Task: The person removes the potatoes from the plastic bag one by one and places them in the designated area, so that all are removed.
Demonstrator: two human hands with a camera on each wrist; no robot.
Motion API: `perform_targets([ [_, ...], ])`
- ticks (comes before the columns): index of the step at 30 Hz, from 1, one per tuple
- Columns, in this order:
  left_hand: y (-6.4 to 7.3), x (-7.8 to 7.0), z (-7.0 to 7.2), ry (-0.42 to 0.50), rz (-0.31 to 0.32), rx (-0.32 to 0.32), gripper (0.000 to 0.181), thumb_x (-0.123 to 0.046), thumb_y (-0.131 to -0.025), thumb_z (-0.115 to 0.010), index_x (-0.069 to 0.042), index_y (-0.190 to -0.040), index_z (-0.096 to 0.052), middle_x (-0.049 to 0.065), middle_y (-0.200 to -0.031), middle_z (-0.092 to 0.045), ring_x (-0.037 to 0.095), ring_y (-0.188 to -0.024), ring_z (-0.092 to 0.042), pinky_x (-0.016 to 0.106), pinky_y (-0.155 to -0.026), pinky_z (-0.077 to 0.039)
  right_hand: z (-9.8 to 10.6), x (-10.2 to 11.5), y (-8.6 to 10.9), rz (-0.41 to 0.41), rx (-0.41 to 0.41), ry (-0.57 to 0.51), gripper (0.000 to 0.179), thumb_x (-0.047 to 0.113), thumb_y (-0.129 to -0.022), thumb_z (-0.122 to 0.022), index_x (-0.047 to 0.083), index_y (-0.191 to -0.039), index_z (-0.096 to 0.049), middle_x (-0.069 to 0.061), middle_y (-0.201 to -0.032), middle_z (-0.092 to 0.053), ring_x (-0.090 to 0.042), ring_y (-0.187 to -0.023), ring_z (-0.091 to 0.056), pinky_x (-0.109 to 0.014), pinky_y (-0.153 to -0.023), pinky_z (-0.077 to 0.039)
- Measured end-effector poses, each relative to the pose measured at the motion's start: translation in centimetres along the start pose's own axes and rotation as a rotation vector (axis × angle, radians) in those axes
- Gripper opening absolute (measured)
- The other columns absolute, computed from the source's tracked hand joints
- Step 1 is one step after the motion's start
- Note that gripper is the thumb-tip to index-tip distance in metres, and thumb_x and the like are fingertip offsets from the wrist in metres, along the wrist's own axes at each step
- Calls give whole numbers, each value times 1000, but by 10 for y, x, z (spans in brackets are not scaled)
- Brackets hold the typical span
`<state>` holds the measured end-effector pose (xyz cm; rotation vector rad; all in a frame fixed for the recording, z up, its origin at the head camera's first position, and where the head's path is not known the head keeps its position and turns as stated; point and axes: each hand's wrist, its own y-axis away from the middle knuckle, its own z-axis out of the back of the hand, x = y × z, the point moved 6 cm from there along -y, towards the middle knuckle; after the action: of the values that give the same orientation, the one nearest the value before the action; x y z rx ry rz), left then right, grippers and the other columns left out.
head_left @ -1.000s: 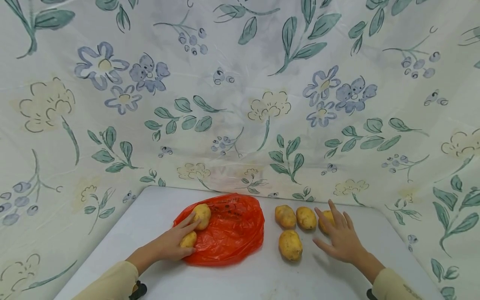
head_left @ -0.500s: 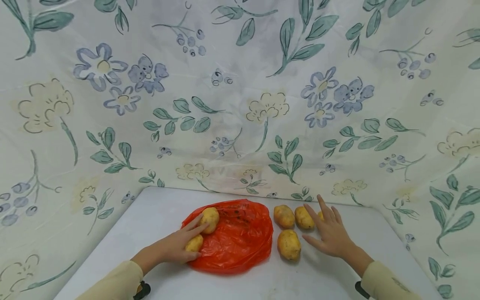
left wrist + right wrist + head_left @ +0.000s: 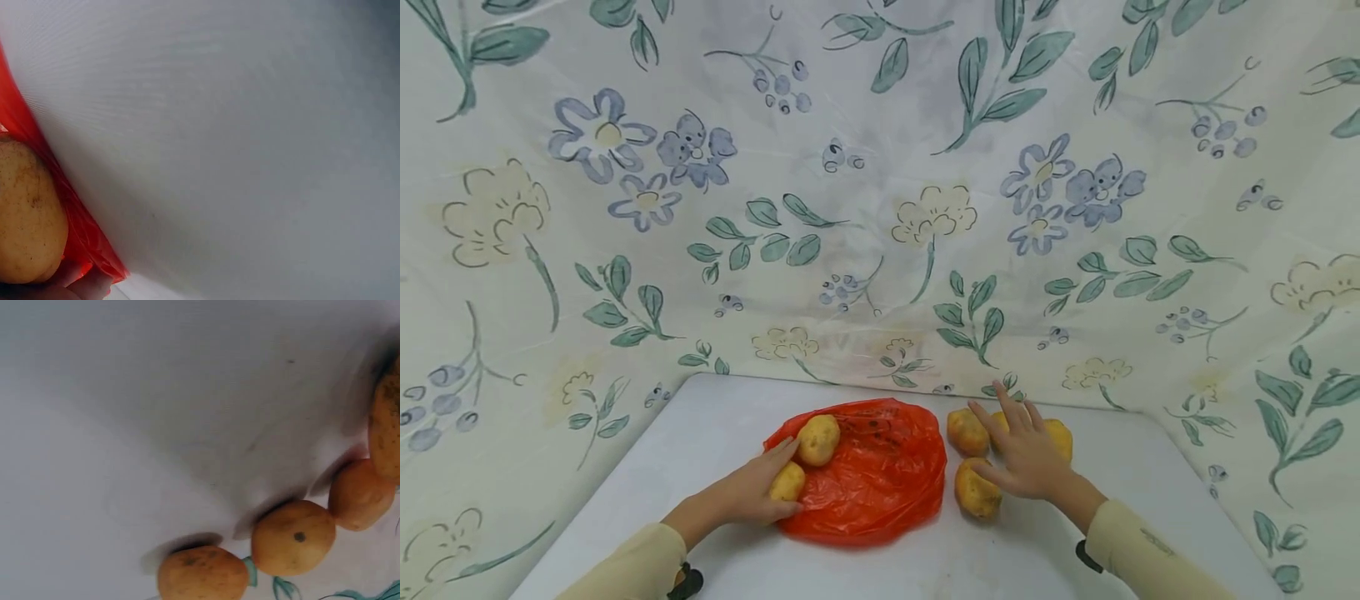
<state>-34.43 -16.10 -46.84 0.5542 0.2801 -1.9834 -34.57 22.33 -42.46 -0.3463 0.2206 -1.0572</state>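
A crumpled red plastic bag (image 3: 880, 475) lies on the white table, with two potatoes on its left part. One potato (image 3: 818, 439) sits farther back; a smaller-looking potato (image 3: 788, 481) lies between the thumb and fingers of my left hand (image 3: 747, 495). Those fingers extend along the potatoes, and the thumb rests at the bag's near edge. My right hand (image 3: 1028, 457) is spread over the loose potatoes right of the bag, partly covering them. A back-left potato (image 3: 966, 432), a front potato (image 3: 978, 493) and a right-hand potato (image 3: 1059, 438) show around it; another potato (image 3: 294, 537) is mostly covered in the head view.
The white table (image 3: 880, 575) ends at the back against a floral-patterned cloth (image 3: 865, 250), which also rises at both sides. Dark bands circle both wrists below the beige sleeves (image 3: 1150, 550).
The bag and its two potatoes have shifted right and slightly nearer with my left hand. My right hand has moved left across the loose potatoes, uncovering the rightmost one.
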Motion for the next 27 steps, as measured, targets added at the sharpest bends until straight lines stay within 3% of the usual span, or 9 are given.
perform_targets([
  [6, -1, 3, 0, 7, 20, -1, 99, -39, -80, -78, 6, -152, -27, 23, -157, -33, 40, -140, -40, 60, -113, -34, -8, 15, -20, 17, 70, 5, 86, 64, -87, -57, 35, -158, -19, -6, -168, 5, -39, -148, -24, -67, -118, -13],
  [12, -2, 1, -2, 18, 31, 5, 99, -39, -80, -78, 4, -153, -27, 21, -157, -35, 39, -140, -40, 60, -113, -33, -17, 24, -34, 29, 73, 16, 86, 70, -87, -51, 35, -158, -18, -6, -168, 4, -37, -151, -18, -67, -118, -12],
  [27, -3, 1, -4, 20, 38, 12, 100, -38, -80, -79, 3, -153, -26, 19, -157, -36, 37, -140, -40, 60, -113, -33, -24, 51, -69, 9, 153, 7, 86, 73, -89, -43, 32, -159, -15, -12, -168, 3, -37, -150, -21, -65, -120, -6],
])
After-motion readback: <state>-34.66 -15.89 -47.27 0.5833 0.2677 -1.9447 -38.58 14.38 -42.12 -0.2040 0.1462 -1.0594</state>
